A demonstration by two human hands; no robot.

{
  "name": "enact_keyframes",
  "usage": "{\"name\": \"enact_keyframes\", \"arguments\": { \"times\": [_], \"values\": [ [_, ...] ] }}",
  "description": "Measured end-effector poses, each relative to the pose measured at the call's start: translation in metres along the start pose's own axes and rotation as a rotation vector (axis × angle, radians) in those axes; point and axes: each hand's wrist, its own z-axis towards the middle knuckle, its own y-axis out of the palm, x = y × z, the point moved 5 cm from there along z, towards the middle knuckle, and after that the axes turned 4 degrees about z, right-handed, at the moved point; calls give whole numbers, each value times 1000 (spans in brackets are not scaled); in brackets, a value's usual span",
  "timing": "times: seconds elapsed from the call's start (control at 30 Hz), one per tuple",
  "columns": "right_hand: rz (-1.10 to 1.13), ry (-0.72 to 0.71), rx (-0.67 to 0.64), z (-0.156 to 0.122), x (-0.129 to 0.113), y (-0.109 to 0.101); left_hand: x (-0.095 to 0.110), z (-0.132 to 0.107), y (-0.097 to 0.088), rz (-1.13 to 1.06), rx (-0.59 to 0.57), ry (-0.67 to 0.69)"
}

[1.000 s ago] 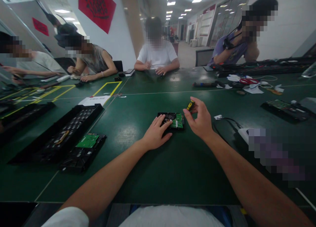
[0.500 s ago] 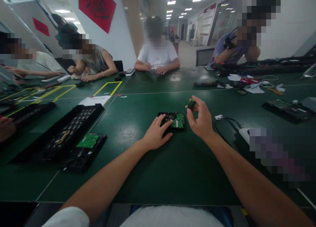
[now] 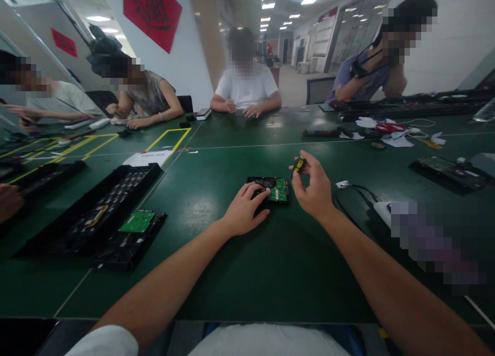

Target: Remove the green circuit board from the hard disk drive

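Note:
A hard drive (image 3: 279, 192) with a green circuit board lies on the green table in front of me. My left hand (image 3: 247, 207) rests flat over its left part, fingers spread, thumb apart near the table. That hand hides part of the drive. My right hand (image 3: 314, 184) pinches a small screwdriver (image 3: 299, 164) with a black and yellow handle, just above the drive's right edge. The handle is tilted; the screwdriver's tip is too small to make out, so I cannot tell whether it touches the drive.
Left of me lie another hard drive (image 3: 131, 237) and a long black tray (image 3: 112, 204). A power bank-like white device (image 3: 382, 209) with a black cable is at right. Another drive (image 3: 448, 173) lies farther right. Several people sit around the table (image 3: 232, 278).
The screwdriver handle has turned in my right fingers, so its yellow part now shows. My left hand stays on the hard drive, almost unmoved.

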Motion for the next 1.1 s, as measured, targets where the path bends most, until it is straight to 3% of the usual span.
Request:
{"name": "enact_keyframes", "arguments": {
  "times": [0.4, 0.6, 1.1],
  "values": [
    [29, -14, 8, -2, 3, 2, -7, -8, 13, 41, -53, -90],
    [-12, -16, 32, -2, 3, 2, -1, -5, 9, 32, -47, 38],
    [-15, -9, 36, -2, 4, 1, -1, -5, 6, 43, -28, 35]
  ]
}}
